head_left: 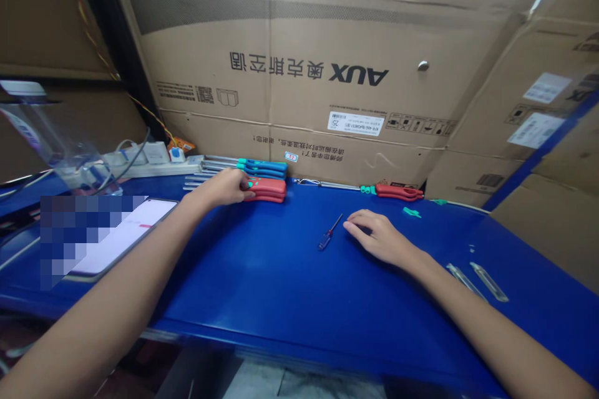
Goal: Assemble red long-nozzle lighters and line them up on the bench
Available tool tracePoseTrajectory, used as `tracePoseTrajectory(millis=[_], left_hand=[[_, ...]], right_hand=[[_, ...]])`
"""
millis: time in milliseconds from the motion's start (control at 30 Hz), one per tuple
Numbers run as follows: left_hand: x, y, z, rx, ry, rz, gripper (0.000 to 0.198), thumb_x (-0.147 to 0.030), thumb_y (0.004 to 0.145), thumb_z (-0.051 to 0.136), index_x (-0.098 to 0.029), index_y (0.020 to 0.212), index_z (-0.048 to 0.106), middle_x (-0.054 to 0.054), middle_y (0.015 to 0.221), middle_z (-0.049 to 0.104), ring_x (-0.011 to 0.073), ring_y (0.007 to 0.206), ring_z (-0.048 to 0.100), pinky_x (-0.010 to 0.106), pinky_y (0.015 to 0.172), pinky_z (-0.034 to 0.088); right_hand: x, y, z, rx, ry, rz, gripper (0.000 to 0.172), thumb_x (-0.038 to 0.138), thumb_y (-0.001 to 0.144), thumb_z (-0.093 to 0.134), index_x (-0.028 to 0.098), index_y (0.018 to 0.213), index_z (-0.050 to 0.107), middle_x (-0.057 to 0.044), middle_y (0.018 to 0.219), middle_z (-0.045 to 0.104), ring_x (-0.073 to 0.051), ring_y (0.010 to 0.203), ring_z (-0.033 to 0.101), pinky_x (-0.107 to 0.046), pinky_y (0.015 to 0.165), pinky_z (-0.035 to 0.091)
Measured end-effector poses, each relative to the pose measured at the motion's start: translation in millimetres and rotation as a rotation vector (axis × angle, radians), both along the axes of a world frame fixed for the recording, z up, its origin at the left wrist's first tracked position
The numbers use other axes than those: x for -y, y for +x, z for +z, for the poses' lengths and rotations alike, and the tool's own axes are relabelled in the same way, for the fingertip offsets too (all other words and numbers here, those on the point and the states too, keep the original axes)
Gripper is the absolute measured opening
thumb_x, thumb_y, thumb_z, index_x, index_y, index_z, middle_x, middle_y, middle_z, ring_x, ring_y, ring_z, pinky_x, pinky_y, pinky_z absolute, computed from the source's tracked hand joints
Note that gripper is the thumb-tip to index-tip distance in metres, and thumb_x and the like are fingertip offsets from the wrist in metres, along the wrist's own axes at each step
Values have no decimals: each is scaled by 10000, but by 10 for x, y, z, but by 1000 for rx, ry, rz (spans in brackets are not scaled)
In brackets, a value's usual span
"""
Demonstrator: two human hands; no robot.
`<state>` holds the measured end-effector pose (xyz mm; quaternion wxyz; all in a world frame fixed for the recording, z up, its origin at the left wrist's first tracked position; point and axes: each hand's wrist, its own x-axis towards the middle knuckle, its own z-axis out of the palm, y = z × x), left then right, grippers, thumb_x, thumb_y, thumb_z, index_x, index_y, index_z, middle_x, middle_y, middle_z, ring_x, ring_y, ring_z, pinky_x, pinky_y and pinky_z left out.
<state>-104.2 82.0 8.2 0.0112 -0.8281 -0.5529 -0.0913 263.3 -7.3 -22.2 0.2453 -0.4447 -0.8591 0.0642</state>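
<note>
My left hand (228, 187) is closed at the green-collared end of the red lighters (271, 190), which lie stacked at the back of the blue table. Just behind them are blue lighters (266, 167), their long metal tubes pointing left. My right hand (374, 237) rests on the table with loosely bent fingers and nothing visible in it. Close to its fingertips lies a small screwdriver (330, 234) with a clear purplish handle. Farther back, a separate red lighter (397, 192) with a metal tube lies along the cardboard.
Cardboard (299, 31) walls the back. At the left are a power strip (154, 167), a clear bottle (51, 131) and a phone (126, 230). Green scraps (412, 212) and clear plastic pieces (489, 282) lie on the right of the blue table (281, 287).
</note>
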Motion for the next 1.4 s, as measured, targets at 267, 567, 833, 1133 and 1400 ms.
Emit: tracePoseTrajectory(millis=[267,567,833,1133,1400], left_hand=[[11,-3,5,30,16,3,219,-384,723,617,-220,589,675,59,769,716,201,695,615,273,631,385],[45,15,50,-17,1,19,244,-359,754,572,-215,576,659,43,641,661,184,578,561,283,565,340],[72,41,71,-50,19,21,262,-358,754,552,-204,556,627,33,564,599,164,520,501,283,512,287],[34,1,40,-67,27,21,258,-371,748,552,-213,553,610,24,548,586,165,521,498,281,512,296],[34,-1,47,-83,36,32,260,-381,744,561,-215,553,618,23,531,588,165,512,502,283,506,284]], right_hand=[[8,-13,10,10,-2,-6,328,364,967,446,191,884,713,-94,991,710,-230,970,639,-381,902,494],[-12,-2,-7,11,1,0,330,371,968,445,191,886,709,-92,996,707,-229,971,639,-381,905,492],[-8,1,-8,2,6,5,327,371,967,448,195,889,712,-93,991,709,-230,956,641,-393,893,500],[-14,3,-21,8,6,2,344,384,968,440,193,886,714,-94,1000,708,-231,965,642,-390,901,497],[-15,7,-18,12,22,4,337,378,966,443,197,889,716,-93,990,714,-231,958,650,-386,894,503]])
